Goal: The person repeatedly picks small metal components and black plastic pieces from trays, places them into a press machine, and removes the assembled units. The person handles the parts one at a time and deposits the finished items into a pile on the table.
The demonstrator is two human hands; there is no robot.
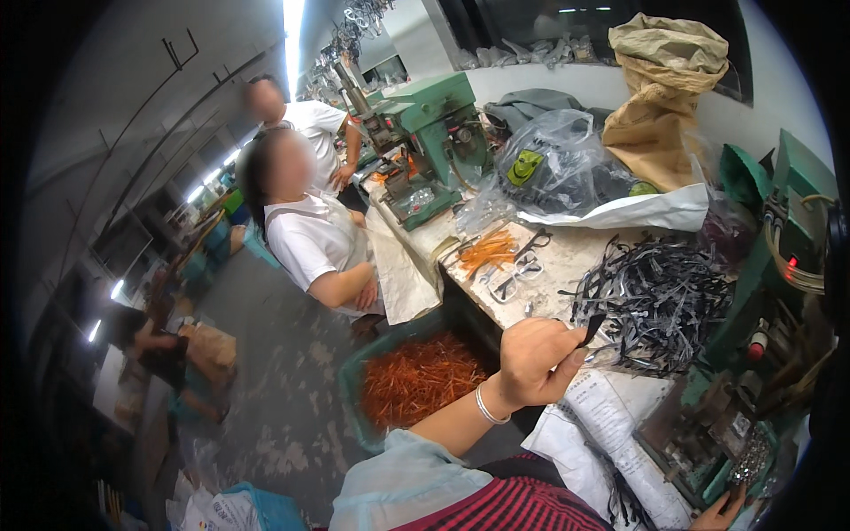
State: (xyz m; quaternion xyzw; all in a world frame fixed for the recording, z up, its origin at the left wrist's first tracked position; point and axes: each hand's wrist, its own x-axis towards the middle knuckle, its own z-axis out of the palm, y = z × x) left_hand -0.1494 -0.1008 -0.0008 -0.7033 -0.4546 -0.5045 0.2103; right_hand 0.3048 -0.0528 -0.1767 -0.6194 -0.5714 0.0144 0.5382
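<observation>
My left hand [538, 356], with a silver bangle at the wrist, is raised in front of the worktable and closed in a pinch. Between its thumb and forefinger sticks up a flat black eyeglass temple [592, 329]. Just beyond lies a wide heap of black and clear temples [660, 301]. My right hand [722, 511] shows only in part at the lower right edge, its visible fingers apart. It is beside a green-edged tray of small metal parts [753, 453], below a greasy machine fixture [699, 434].
Eyeglass frames [518, 276] and orange temples [487, 252] lie farther along the table. A green bin of orange strips [421, 380] stands below its left edge. Green machines [434, 111] and a plastic bag [558, 164] are beyond. Two people in white [310, 230] stand at left.
</observation>
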